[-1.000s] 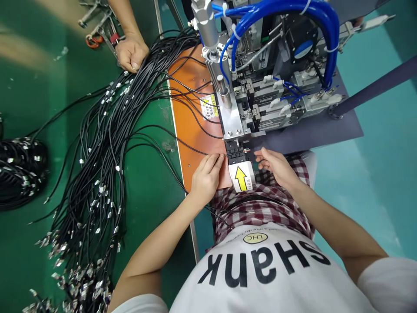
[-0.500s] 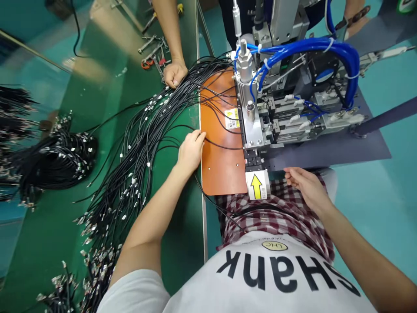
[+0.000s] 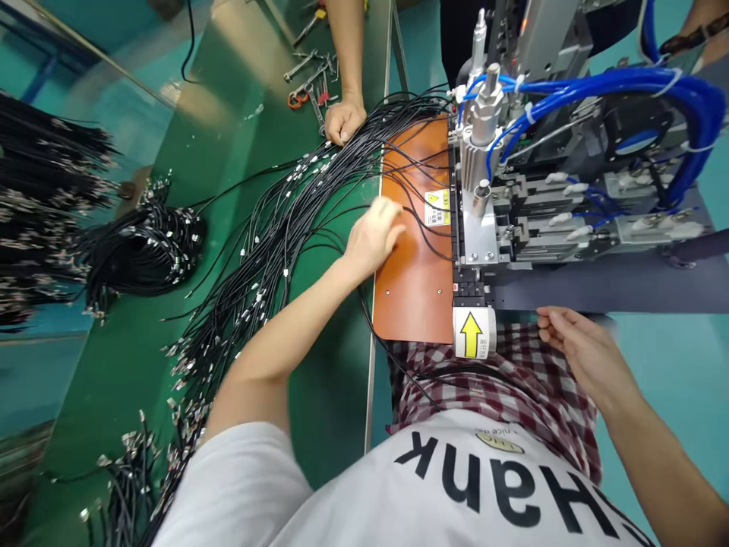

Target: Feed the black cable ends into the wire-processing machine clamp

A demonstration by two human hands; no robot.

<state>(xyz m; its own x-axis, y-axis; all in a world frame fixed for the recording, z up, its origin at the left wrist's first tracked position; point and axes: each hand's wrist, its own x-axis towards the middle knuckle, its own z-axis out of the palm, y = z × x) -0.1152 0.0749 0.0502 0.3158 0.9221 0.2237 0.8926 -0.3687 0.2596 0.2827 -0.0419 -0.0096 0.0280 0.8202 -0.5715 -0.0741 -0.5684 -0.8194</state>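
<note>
My left hand (image 3: 373,237) hovers over the left edge of an orange plate (image 3: 413,304), its fingers loosely bent and thumb apart, slightly blurred. I see nothing between them. Beneath and beyond it, thin black cables (image 3: 324,182) with white tags run from a large bundle across the plate to a dark slotted track (image 3: 454,220) on the machine. My right hand (image 3: 575,346) is at the near side of the machine, above my lap, with thumb and fingertips pressed together. Whatever it may hold is too small to make out.
A machine (image 3: 484,182) with metal cylinders and blue air hoses (image 3: 615,83) stands at right. At the track's near end is a yellow-arrow label (image 3: 471,334). Another person's hand (image 3: 345,120) rests at the far cables. Wrenches (image 3: 316,80) and coiled cables (image 3: 148,251) lie on the green table (image 3: 319,365).
My left hand has moved further over the orange plate and its thumb has come apart from the fingers. The nearest cable across the plate no longer shows there. The whole view has shifted.
</note>
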